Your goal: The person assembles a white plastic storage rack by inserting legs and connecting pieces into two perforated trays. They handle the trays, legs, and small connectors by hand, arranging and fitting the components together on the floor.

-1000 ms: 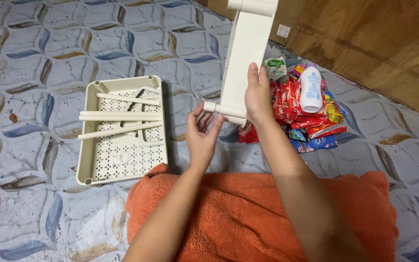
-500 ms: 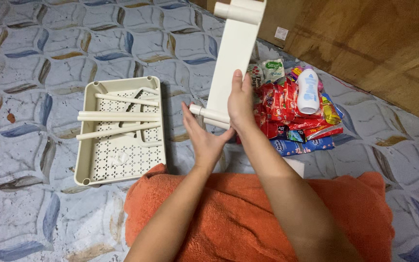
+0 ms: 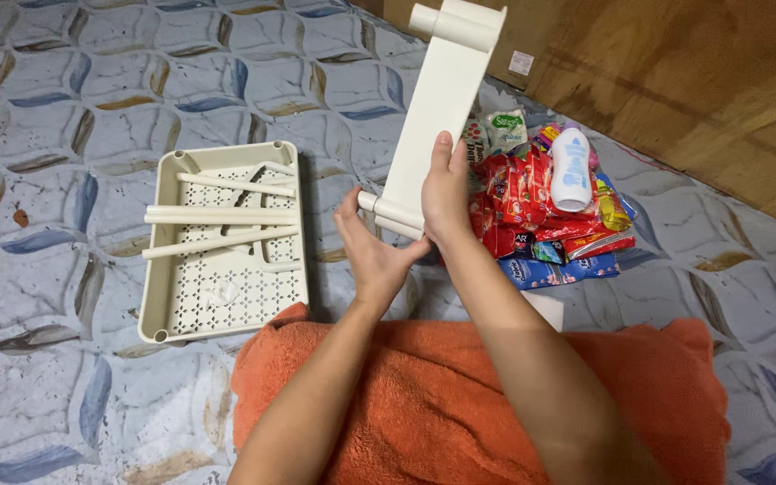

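My right hand grips a long cream plastic panel held upright, with a tube socket at its top and another at its bottom end. My left hand holds the lower tube end of that panel, fingers curled around it. To the left, a cream perforated tray lies on the patterned floor with three cream rods resting across it.
A pile of red and blue snack packets with a white bottle on top lies to the right. An orange towel covers my lap. A wooden board stands at the back right.
The panel shifted left and tilted slightly. My left hand went from loosely touching the lower tube end, to open beneath it, to gripping it.
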